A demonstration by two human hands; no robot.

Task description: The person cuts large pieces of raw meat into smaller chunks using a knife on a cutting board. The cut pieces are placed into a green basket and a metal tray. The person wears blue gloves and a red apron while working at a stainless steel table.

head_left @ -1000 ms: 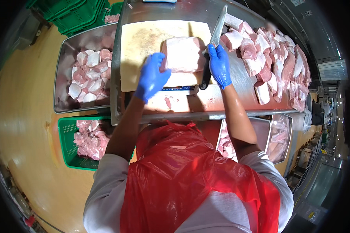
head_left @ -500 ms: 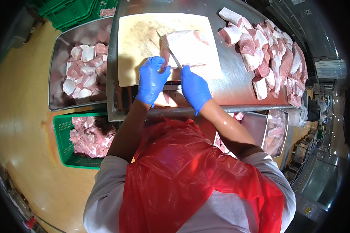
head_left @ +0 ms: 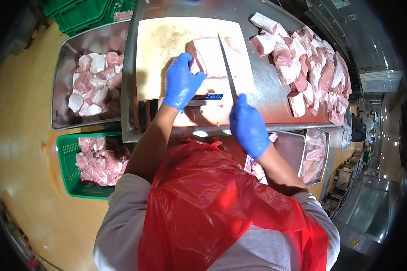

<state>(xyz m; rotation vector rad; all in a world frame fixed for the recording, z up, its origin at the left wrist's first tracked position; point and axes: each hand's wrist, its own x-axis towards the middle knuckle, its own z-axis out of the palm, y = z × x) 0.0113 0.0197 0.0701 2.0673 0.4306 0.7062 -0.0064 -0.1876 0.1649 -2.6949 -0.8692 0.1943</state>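
Note:
A pale, fat-covered slab of raw meat (head_left: 208,49) lies on a white cutting board (head_left: 160,45). My blue-gloved left hand (head_left: 183,83) grips the slab's left end, fingers curled on its far-left side and thumb at its near edge. Wrapped round a handle, my blue-gloved right hand (head_left: 250,126) holds a long, narrow knife (head_left: 227,65). The blade points away from me across the right part of the slab; whether it touches the meat I cannot tell. At the board's near edge sits a scale (head_left: 208,96) with a small lit display.
Cut meat pieces (head_left: 319,67) are heaped at the right of the steel table (head_left: 267,101). A steel tub (head_left: 61,81) of meat chunks stands left, with a green crate (head_left: 68,167) of trimmings nearer me. Green crates (head_left: 83,16) are stacked far left; steel bins (head_left: 289,144) stand below right.
The knife has moved from the slab's left edge to its right part, my right hand shifting right and nearer me. My left hand has closed onto the slab's left end.

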